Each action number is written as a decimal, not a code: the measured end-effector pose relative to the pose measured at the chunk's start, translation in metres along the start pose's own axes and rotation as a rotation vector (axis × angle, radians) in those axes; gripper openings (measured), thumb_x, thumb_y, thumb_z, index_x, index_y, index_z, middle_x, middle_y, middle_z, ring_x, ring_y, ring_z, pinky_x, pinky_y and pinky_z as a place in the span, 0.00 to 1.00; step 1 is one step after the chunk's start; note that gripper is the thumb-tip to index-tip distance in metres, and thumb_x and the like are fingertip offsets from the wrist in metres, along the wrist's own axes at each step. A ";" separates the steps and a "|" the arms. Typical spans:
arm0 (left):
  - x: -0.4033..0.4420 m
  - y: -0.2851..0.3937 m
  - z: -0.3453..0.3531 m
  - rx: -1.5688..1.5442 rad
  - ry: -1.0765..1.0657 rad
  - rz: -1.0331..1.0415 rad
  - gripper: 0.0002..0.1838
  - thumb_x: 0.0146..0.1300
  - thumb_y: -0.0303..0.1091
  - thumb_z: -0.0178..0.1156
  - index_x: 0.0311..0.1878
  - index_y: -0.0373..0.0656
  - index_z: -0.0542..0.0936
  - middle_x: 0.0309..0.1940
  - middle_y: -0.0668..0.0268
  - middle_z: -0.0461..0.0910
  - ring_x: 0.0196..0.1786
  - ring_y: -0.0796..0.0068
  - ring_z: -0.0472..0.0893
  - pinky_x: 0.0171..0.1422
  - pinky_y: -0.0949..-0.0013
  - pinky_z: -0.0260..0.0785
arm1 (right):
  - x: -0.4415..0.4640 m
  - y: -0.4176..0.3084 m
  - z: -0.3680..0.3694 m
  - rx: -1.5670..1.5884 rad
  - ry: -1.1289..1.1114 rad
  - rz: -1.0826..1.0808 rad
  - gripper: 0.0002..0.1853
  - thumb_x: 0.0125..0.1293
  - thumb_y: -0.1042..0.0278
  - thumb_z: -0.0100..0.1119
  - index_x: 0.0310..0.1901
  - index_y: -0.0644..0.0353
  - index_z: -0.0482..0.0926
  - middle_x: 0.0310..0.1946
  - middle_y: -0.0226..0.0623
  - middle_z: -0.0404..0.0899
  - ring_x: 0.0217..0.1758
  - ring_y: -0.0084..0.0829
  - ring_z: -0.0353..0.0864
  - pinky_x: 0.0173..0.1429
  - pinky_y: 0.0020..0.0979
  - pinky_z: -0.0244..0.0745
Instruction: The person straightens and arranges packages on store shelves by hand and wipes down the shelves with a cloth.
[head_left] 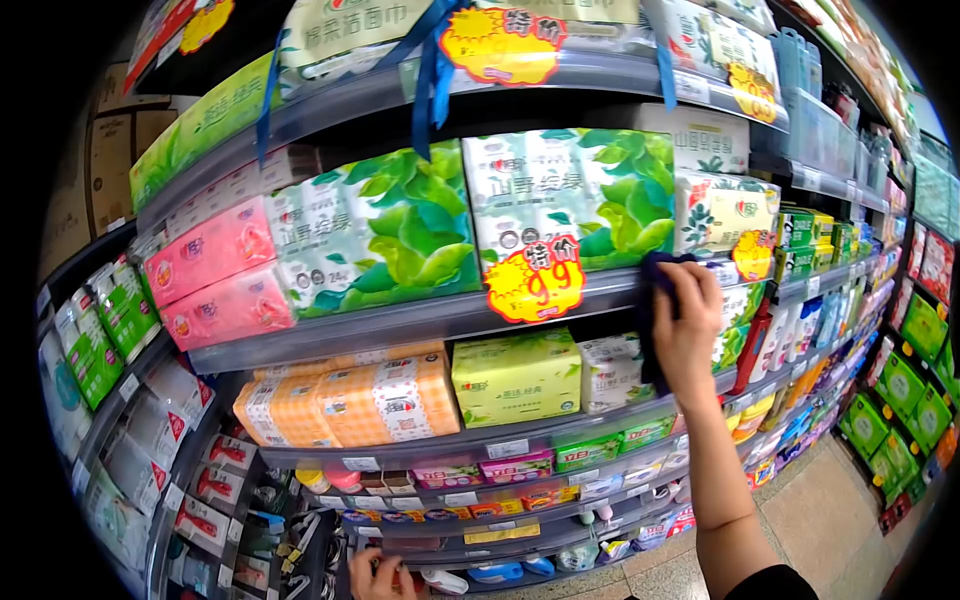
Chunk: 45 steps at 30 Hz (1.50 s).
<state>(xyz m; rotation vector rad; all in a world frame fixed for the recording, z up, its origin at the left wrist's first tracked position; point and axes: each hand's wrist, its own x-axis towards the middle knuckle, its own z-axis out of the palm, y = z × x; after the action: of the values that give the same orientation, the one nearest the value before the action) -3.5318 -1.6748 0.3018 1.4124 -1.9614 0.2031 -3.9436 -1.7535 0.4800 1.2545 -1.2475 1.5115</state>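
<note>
My right hand (690, 325) is closed on a dark cloth (655, 290), which lies against the shelf edge (400, 325) and hangs down in front of the level below. Just above and left of it stand white-and-green tissue packs (575, 195), with a yellow price tag (535, 282) fixed under them. Low in the view, my left hand (378, 577) is near the lower shelves with its fingers bent and apart; nothing shows in it. A green tissue pack (515, 378) and a white pack (612, 372) stand on the level below the cloth.
Orange checked packs (345, 400) and pink packs (220, 270) stand to the left. Blue ribbons (430, 90) hang from the upper shelf. Bottles (790, 330) line the shelves on the right. Tiled floor (820, 500) shows at lower right, with green packs (890, 425) beyond it.
</note>
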 end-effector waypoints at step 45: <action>-0.133 -0.283 -0.017 -0.162 -0.285 -0.281 0.15 0.56 0.38 0.52 0.45 0.43 0.78 0.43 0.49 0.75 0.45 0.44 0.73 0.50 0.49 0.67 | -0.101 -0.503 0.261 0.095 -0.047 -0.406 0.15 0.47 0.71 0.55 0.39 0.67 0.76 0.36 0.41 0.71 0.39 0.37 0.72 0.30 0.23 0.74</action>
<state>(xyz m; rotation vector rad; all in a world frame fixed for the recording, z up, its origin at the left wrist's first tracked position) -3.2534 -1.6753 0.1576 1.6575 -1.9201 -0.2938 -3.3884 -1.9067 0.4859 1.5069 -0.8877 1.2605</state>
